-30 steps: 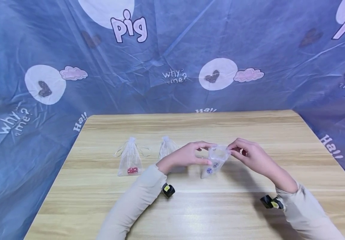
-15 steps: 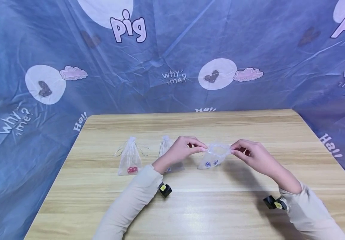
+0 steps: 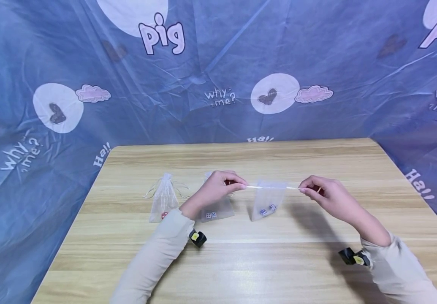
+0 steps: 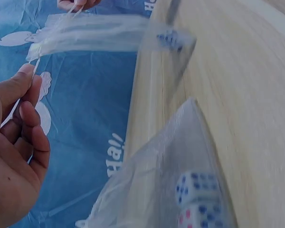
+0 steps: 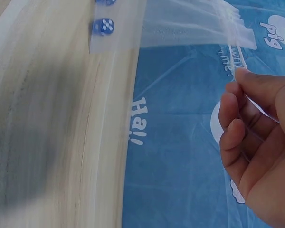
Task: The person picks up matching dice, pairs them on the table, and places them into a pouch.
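A sheer white drawstring bag (image 3: 269, 196) hangs between the two hands, with blue dice (image 5: 103, 26) at its bottom. My left hand (image 3: 218, 185) pinches the drawstring (image 4: 36, 66) on the bag's left side between thumb and index finger. On the other side my right hand (image 3: 326, 194) pinches the opposite drawstring loop (image 5: 237, 57). Both strings are stretched taut in the head view, and the bag's mouth looks gathered in the wrist views. Beneath the left hand lies a second sheer bag (image 3: 223, 207) holding white dice (image 4: 199, 187), its top partly hidden by that hand.
A third sheer bag (image 3: 161, 198) with red dice (image 3: 164, 215) lies at the left, its neck drawn in and partly covered by the left sleeve (image 3: 157, 249). The wooden table (image 3: 260, 261) ends at a blue printed cloth (image 3: 203, 55) behind.
The hands have gone from the bag's rim to its drawstrings and moved apart. The bag's open mouth has flattened, and the left hand has shifted left over the middle bag.
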The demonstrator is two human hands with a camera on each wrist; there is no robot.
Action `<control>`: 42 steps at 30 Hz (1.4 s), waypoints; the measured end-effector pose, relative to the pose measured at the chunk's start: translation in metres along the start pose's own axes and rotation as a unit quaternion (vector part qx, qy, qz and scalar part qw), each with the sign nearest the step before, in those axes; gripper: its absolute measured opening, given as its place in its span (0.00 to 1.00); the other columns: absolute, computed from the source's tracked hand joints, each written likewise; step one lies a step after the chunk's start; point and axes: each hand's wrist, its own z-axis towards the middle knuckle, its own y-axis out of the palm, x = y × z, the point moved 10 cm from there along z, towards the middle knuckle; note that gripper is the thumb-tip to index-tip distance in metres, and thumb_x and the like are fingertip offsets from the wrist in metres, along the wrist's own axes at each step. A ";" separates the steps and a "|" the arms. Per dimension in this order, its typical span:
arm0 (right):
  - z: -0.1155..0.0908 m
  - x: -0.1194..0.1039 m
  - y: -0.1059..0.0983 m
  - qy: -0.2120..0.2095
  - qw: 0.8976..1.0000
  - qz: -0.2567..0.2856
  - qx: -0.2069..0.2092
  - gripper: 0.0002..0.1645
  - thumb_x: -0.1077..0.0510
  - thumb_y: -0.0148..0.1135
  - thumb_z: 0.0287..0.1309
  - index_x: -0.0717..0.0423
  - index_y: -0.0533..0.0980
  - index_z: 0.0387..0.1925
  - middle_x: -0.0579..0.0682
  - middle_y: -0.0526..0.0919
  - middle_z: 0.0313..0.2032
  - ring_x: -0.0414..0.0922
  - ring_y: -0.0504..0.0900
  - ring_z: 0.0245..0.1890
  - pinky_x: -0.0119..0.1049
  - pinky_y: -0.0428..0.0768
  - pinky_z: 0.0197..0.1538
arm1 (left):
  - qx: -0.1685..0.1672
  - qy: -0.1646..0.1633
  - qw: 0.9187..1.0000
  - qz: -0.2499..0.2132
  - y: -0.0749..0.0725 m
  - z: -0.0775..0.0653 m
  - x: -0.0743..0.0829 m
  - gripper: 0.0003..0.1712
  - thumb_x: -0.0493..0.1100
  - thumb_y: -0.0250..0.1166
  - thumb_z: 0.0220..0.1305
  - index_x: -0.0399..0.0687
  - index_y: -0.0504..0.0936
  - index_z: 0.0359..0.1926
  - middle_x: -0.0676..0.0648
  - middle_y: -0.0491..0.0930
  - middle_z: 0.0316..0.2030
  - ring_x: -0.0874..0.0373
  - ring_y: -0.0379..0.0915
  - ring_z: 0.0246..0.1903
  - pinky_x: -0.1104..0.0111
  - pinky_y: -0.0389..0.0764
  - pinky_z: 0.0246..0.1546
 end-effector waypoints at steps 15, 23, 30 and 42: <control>-0.014 0.014 -0.008 -0.010 1.000 -0.007 -0.005 0.06 0.66 0.61 0.60 0.52 0.76 0.31 0.38 0.71 0.21 0.27 0.64 0.19 0.25 0.66 0.20 | 0.004 -0.026 1.000 0.014 -0.023 -0.013 -0.008 0.08 0.42 0.66 0.62 0.43 0.87 0.39 0.47 0.83 0.34 0.60 0.70 0.29 0.76 0.72 0.29; -0.024 0.023 -0.002 0.008 1.000 -0.002 -0.022 0.06 0.66 0.60 0.61 0.52 0.75 0.31 0.37 0.70 0.21 0.27 0.63 0.18 0.26 0.65 0.19 | 0.000 -0.019 0.999 0.030 -0.024 -0.018 -0.010 0.10 0.42 0.65 0.63 0.40 0.86 0.40 0.49 0.80 0.30 0.61 0.65 0.27 0.76 0.67 0.27; -0.032 0.031 0.015 0.035 0.998 0.023 -0.052 0.01 0.62 0.61 0.62 0.55 0.78 0.34 0.41 0.75 0.23 0.27 0.67 0.22 0.27 0.69 0.23 | -0.026 -0.014 0.999 0.043 -0.016 -0.022 -0.014 0.09 0.42 0.66 0.62 0.44 0.87 0.40 0.49 0.82 0.31 0.62 0.65 0.26 0.77 0.67 0.27; -0.033 0.025 0.047 0.004 0.996 0.045 -0.075 0.05 0.67 0.62 0.58 0.53 0.78 0.33 0.42 0.80 0.29 0.29 0.74 0.29 0.27 0.75 0.29 | -0.116 -0.047 0.988 0.093 0.042 -0.016 -0.019 0.22 0.46 0.68 0.60 0.46 0.82 0.54 0.48 0.84 0.35 0.66 0.65 0.23 0.77 0.70 0.26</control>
